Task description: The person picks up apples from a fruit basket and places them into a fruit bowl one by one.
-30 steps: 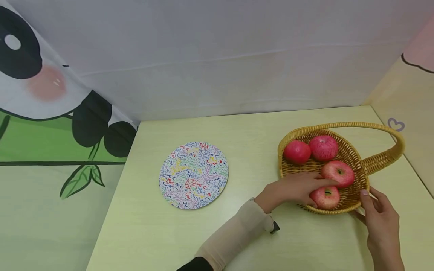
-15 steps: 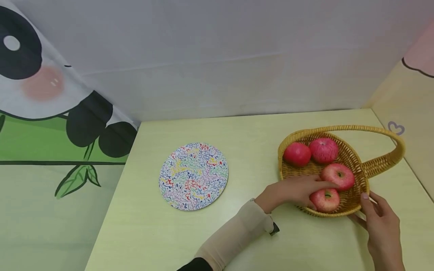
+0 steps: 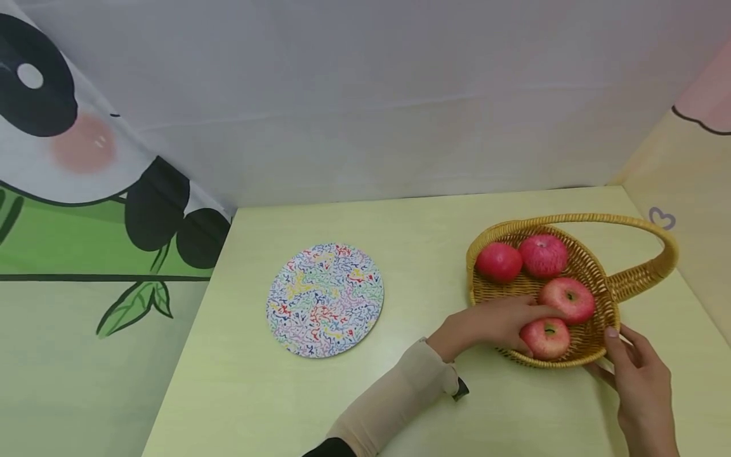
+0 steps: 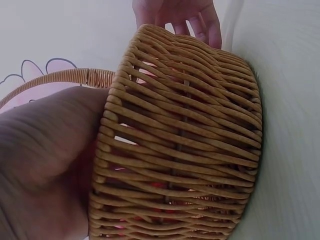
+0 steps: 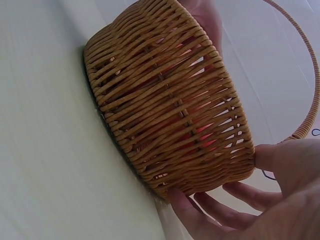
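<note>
A tan wicker basket (image 3: 591, 333) with a tall arched handle stands on the right part of the table. My left hand (image 3: 505, 322) reaches over its near-left rim, thumb and fingers around the nearest red apple (image 3: 546, 341). Right beside those fingers lies a second apple (image 3: 568, 301). Two more, a smooth red apple (image 3: 499, 261) and a streaked apple (image 3: 544, 256), rest at the basket's far side. My right hand (image 3: 644, 381) holds the basket at its near-right side, thumb at the rim. In the right wrist view its fingers (image 5: 220, 212) spread along the lower wall.
A round, flat board (image 3: 325, 300) with multicoloured squiggles lies left of the basket on the pale yellow table (image 3: 257, 406). A white cloth wall (image 3: 400, 146) rises along the back edge, with printed cartoon panels at the sides.
The whole head view has shifted slightly. Both hands stay in about the same place on the apple and the basket.
</note>
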Demonstrator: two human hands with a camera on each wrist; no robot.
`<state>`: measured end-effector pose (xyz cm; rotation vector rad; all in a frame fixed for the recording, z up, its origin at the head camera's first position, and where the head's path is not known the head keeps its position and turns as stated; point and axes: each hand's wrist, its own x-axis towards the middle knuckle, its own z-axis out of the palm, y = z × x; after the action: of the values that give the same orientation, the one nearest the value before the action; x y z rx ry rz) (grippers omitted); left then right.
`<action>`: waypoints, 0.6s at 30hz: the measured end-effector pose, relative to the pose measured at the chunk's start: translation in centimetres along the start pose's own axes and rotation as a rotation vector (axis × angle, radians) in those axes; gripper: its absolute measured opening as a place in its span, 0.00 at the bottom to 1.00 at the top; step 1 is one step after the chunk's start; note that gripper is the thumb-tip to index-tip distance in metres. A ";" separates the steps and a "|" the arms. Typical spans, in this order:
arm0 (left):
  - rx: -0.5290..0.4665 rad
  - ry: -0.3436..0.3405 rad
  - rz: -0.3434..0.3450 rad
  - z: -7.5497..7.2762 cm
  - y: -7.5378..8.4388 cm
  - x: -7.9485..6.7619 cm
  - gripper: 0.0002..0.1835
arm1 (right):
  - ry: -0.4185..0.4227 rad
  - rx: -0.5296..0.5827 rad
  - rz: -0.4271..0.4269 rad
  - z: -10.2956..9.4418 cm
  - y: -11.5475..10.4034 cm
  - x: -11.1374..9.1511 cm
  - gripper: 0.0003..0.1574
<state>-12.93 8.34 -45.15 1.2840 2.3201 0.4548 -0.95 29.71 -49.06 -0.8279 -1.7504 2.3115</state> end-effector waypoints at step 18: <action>-0.054 0.078 -0.003 -0.5 0.1 -0.9 0.42 | -0.009 0.011 -0.020 -0.1 0.4 0.1 0.17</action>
<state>-12.71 7.59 -44.51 1.2577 2.3569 0.5720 -0.90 29.74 -49.47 -0.7961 -1.7400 2.3139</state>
